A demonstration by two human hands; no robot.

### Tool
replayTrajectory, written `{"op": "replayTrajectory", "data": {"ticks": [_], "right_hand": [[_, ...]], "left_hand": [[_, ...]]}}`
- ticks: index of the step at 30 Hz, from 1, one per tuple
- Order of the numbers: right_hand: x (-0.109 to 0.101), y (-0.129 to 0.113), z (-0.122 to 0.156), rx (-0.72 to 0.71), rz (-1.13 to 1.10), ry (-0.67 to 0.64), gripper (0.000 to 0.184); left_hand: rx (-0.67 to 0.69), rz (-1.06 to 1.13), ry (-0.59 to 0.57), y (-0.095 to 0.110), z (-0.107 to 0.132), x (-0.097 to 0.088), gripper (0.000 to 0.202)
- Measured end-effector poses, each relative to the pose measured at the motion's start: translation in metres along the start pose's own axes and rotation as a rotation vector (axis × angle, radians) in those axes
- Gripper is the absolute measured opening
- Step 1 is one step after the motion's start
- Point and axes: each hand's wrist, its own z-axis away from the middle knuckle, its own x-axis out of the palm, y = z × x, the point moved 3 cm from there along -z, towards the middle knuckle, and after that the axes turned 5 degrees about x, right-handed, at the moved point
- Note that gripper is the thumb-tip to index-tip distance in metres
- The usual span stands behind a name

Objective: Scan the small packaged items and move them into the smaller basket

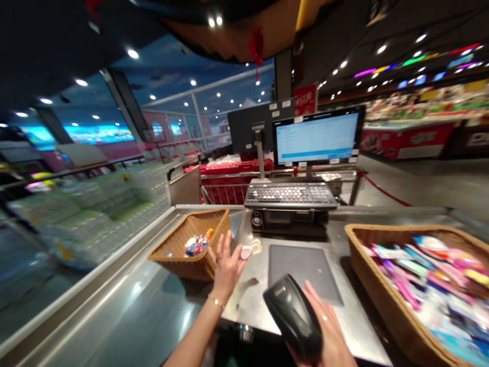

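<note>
My left hand (226, 267) is over the counter beside the smaller wicker basket (171, 250). Its thumb and a finger pinch a small, pale pink, roundish item (246, 252), while the other fingers are spread. Just past that item lies a small yellowish-edged piece (256, 246), too blurred to name. In my right hand (331, 326) is a black handheld barcode scanner (293, 316), tilted above the near edge of a grey mat (301, 262). The palm and some fingers of that hand are hidden behind the scanner. Several small colourful packets (196, 245) lie in the smaller basket.
A larger wicker basket (367, 270) full of colourful goods stands at the right. Behind the mat are a keyboard (290, 193) and a lit monitor (317, 136). The metal counter (141, 300) has a raised rim, with a shopping cart (225, 192) beyond it.
</note>
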Motion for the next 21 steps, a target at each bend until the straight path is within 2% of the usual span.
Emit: {"op": "replayTrajectory", "data": {"ticks": [5, 11, 16, 21], "right_hand": [[0.009, -0.021, -0.025, 0.050, -0.120, -0.001, 0.049], [0.019, -0.037, -0.045, 0.110, -0.213, -0.068, 0.056], [0.019, -0.041, -0.046, 0.095, -0.191, -0.075, 0.059], [0.021, -0.038, -0.042, 0.098, -0.174, -0.077, 0.059]], "left_hand": [[-0.042, -0.023, 0.031, -0.017, -0.019, -0.012, 0.036], [-0.088, -0.030, 0.052, -0.031, -0.027, -0.025, 0.032], [-0.104, -0.050, 0.082, -0.042, -0.029, -0.033, 0.031], [-0.110, -0.065, 0.084, -0.043, -0.030, -0.040, 0.032]]}}
